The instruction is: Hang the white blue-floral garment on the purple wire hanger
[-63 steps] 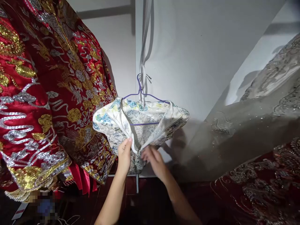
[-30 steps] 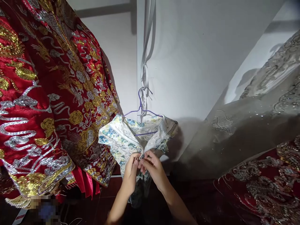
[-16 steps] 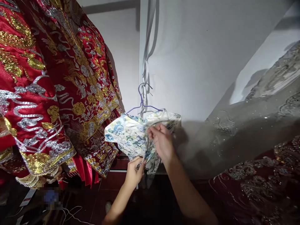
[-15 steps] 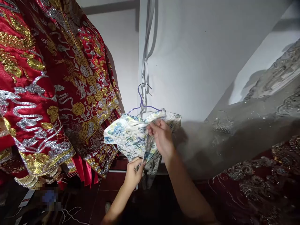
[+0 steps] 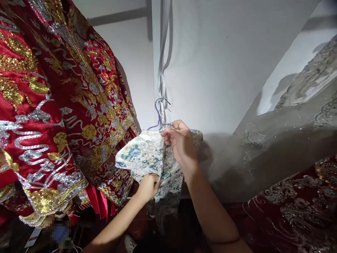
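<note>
Hanging on a purple hanger (image 5: 158, 116) by the far wall, the floral garment (image 5: 142, 156) is gripped twice. The right hand (image 5: 180, 144) pinches its top edge just under the hook, and the left hand (image 5: 147, 186) is clenched on the cloth lower and nearer. The dark seam runs upright between them, with a red embroidered gown (image 5: 52, 105) to the left.

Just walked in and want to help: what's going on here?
A person is working on a floral garment that hangs on a purple wire hanger. The right hand pinches its front edge up by the collar, while the left hand grips the same edge lower down. A red embroidered robe hangs beside it.
</note>
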Demonstrator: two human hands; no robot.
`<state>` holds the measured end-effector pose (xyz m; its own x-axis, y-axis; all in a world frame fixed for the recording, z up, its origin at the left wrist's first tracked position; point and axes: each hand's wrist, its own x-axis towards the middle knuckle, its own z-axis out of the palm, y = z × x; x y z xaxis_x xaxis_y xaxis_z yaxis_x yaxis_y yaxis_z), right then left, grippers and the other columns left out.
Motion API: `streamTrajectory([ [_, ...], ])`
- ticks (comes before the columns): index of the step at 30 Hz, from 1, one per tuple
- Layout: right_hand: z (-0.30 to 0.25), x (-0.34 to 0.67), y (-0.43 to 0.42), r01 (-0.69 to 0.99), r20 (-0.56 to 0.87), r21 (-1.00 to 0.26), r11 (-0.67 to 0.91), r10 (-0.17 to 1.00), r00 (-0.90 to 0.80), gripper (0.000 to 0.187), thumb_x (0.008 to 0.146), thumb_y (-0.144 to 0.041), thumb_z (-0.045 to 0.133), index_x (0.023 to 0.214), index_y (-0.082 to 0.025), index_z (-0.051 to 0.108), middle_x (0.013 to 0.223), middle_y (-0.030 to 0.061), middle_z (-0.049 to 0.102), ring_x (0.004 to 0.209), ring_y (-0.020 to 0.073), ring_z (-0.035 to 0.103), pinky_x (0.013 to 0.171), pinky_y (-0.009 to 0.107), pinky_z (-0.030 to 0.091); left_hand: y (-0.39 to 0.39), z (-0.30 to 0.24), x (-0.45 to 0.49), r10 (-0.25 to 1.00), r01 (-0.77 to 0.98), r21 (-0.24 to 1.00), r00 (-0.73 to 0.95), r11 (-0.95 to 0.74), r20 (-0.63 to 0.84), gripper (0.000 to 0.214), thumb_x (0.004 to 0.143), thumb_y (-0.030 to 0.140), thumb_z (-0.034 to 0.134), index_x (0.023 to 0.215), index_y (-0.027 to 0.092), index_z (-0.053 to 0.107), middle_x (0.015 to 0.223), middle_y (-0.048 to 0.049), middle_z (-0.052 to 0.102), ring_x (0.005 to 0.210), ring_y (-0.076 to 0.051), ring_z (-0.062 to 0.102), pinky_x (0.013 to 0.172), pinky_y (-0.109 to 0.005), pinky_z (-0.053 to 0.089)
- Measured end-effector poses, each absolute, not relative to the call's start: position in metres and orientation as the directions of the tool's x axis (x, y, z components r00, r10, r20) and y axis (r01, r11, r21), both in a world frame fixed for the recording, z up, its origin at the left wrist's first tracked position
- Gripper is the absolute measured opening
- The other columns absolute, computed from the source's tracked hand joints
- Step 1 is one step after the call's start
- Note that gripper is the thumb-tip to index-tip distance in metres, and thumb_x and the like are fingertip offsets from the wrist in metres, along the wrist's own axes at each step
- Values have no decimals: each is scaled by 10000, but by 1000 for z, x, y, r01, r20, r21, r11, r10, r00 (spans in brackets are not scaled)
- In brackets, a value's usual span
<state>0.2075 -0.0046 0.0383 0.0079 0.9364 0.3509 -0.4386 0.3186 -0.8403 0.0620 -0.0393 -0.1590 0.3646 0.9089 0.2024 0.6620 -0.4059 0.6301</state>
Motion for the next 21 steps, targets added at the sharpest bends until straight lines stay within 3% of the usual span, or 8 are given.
streamTrajectory([
  [3,38,210,-6,-394,369,-851,347,929,21,220,819,-232,628,790,-237,410,644,-27,650,532,105,536,493,233,407,-46,-144,56,902,643,642,376,-418,211,259,877,205,582,620,179,563,668,-23,562,645,-169,549,622,-271,372],
  [5,33,209,-9,-368,393,-847,383,918,50,196,839,-235,618,779,-232,431,654,-25,648,533,103,541,495,235,416,-49,-116,54,889,530,720,353,-447,292,126,914,254,584,871,182,677,787,-37,642,747,-183,608,693,-284,451],
  [7,28,207,-14,-340,421,-843,417,905,64,183,854,-234,614,783,-233,445,658,-27,646,530,104,545,493,237,419,-50,-75,54,859,334,793,243,-510,450,323,958,278,549,1273,218,596,927,-44,686,839,-181,640,787,-313,501],
  [10,23,202,-22,-293,474,-836,463,880,38,171,869,-219,604,814,-242,443,665,-34,641,540,109,554,512,243,431,-42,-13,56,775,294,734,37,-612,631,489,966,298,559,1445,263,466,914,-23,674,791,-160,616,751,-296,496],
  [13,15,196,-24,-210,529,-827,521,848,23,159,884,-208,578,823,-244,435,678,-37,611,578,116,557,552,249,442,-31,21,60,750,378,678,69,-630,658,262,966,320,558,1176,219,678,828,-16,673,710,-147,590,662,-264,455],
  [16,-9,192,-18,-124,554,-825,551,832,9,167,882,-202,552,778,-236,427,678,-33,559,604,121,532,562,248,410,-26,24,63,690,451,601,47,-660,722,185,954,293,573,903,179,711,806,-23,690,719,-150,612,677,-260,454],
  [18,-34,193,-14,-70,521,-853,518,853,-33,163,869,-201,544,755,-232,431,659,-31,544,579,122,498,539,249,369,-25,18,56,622,482,580,-87,-657,778,155,939,276,595,894,178,705,843,-27,701,777,-159,634,734,-268,473],
  [21,-71,199,-19,-33,408,-913,407,907,-106,35,866,-220,524,831,-218,527,627,-26,559,569,137,511,535,261,353,-22,2,21,480,391,649,-450,-652,753,111,913,274,637,923,181,697,882,-14,679,820,-144,626,780,-258,490],
])
